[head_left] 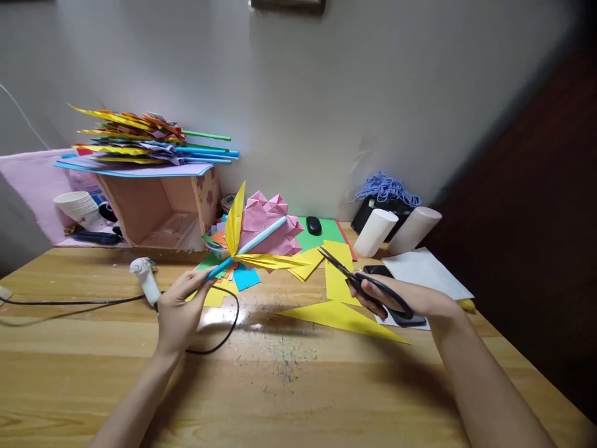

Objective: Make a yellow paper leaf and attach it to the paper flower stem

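Note:
My left hand [181, 314] is closed around the blue stem of a paper flower [270, 227], held up above the table. Pink folded petals make its head, and two pleated yellow paper leaves [236, 218] spread from the stem, one upward and one to the right. A light blue stick lies across the petals. In my right hand [415, 292] is a pair of black-handled scissors [342, 267], its blades close together and pointing up and left, apart from the flower. Below the scissors lies a yellow paper triangle [345, 322] on the wooden table.
A white glue gun [145, 280] with a black cable lies left. Finished paper flowers [135, 140] are piled on a pink box [209, 199]. Behind are a black mouse [314, 225], white paper rolls [375, 233], blue yarn [387, 188] and yellow sheets [339, 267].

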Demonstrator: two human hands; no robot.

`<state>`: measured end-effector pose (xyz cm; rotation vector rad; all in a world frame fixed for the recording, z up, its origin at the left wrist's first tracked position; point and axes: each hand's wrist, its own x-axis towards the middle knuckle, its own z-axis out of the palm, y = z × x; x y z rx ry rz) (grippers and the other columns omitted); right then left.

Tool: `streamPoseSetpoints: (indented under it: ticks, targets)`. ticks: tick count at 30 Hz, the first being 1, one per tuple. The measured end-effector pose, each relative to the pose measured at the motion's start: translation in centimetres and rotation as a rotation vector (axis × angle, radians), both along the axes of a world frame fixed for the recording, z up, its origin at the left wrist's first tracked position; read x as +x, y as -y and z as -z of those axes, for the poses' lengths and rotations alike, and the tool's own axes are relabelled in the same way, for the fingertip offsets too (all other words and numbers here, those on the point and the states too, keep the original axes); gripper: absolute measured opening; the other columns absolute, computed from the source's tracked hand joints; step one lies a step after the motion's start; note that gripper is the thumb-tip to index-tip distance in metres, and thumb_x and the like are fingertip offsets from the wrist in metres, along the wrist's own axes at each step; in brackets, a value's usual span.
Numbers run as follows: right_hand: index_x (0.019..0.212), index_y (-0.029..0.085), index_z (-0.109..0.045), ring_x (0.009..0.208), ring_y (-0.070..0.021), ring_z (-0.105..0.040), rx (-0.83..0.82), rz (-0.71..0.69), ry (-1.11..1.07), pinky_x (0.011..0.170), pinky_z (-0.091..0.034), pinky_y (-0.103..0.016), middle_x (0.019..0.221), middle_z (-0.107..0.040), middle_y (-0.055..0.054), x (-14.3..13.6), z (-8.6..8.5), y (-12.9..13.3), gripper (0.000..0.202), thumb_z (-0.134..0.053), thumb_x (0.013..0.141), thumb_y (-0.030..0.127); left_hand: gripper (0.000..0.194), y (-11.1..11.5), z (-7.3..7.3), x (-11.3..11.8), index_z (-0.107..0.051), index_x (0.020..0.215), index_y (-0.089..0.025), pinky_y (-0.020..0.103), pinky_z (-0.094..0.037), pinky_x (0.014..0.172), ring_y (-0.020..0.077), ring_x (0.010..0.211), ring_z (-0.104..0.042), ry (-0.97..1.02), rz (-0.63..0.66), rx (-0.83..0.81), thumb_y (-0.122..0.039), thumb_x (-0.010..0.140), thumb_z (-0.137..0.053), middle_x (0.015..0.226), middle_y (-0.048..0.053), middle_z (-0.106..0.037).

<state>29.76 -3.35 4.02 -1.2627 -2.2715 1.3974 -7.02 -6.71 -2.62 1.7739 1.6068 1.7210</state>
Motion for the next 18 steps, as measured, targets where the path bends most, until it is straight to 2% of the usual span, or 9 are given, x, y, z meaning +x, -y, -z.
streamPoseSetpoints:
  ticks: [2, 4, 7, 10, 14, 18]
  targets:
    - [0.077, 0.02, -0.041, 0.05, -0.0105, -0.041, 0.023, -0.007, 0.141, 0.048, -0.037, -0.023, 0.058, -0.045, 0.002, -0.4, 0.5, -0.3, 0.048, -0.027, 0.082, 0.065, 0.027, -0.1, 0.5, 0.1, -0.069, 0.095, -0.019, 0.028, -0.044, 0.081, 0.017, 0.086, -0.058, 0.099, 0.011, -0.078, -0.031, 0.071, -0.065, 0.091, 0.004, -0.066]
    - [0.075, 0.02, -0.041, 0.055, -0.0129, -0.045, 0.115, 0.051, 0.278, 0.052, -0.038, -0.025, 0.065, -0.052, 0.0, -0.9, 1.0, -0.6, 0.043, -0.035, 0.08, 0.063, 0.027, 0.0, 0.6, 0.3, -0.069, 0.092, -0.018, 0.026, -0.045, 0.077, 0.0166, 0.085, -0.058, 0.212, 0.016, -0.162, -0.034, 0.069, -0.066, 0.088, 0.004, -0.066]
    - [0.072, 0.021, -0.041, 0.065, -0.0189, -0.053, 0.227, 0.137, 0.37, 0.058, -0.039, -0.028, 0.073, -0.061, -0.005, -1.4, 2.1, -0.8, 0.037, -0.04, 0.08, 0.057, 0.028, 0.3, 0.2, 1.0, -0.068, 0.077, -0.014, 0.02, -0.041, 0.054, 0.0103, 0.057, -0.052, 0.398, 0.134, -0.291, -0.041, 0.072, -0.063, 0.062, 0.001, -0.059]
    - [0.071, 0.022, -0.04, 0.073, -0.0239, -0.058, 0.228, 0.176, 0.406, 0.065, -0.041, -0.032, 0.079, -0.066, -0.008, -1.5, 3.5, -1.3, 0.03, -0.039, 0.081, 0.05, 0.036, 0.8, -0.2, 2.0, -0.062, 0.066, -0.012, 0.017, -0.028, 0.043, 0.0041, 0.042, -0.036, 0.571, 0.29, -0.377, -0.047, 0.074, -0.058, 0.046, -0.004, -0.045]
    - [0.07, 0.021, -0.039, 0.086, -0.0301, -0.061, 0.224, 0.202, 0.5, 0.072, -0.042, -0.037, 0.094, -0.066, -0.016, -1.7, 5.6, -2.1, 0.03, -0.038, 0.081, 0.05, 0.039, 0.8, 0.0, 2.9, -0.058, 0.064, -0.011, 0.016, -0.017, 0.041, 0.0017, 0.04, -0.027, 0.691, 0.414, -0.43, -0.049, 0.073, -0.059, 0.044, -0.006, -0.036]
    - [0.075, 0.019, -0.041, 0.088, -0.0338, -0.061, 0.288, 0.199, 0.604, 0.072, -0.042, -0.039, 0.095, -0.064, -0.022, -2.5, 6.8, -2.5, 0.03, -0.038, 0.081, 0.049, 0.036, 0.6, 0.8, 3.3, -0.059, 0.074, -0.011, 0.016, -0.015, 0.04, 0.0004, 0.041, -0.029, 0.76, 0.449, -0.434, -0.047, 0.073, -0.06, 0.057, -0.003, -0.046]
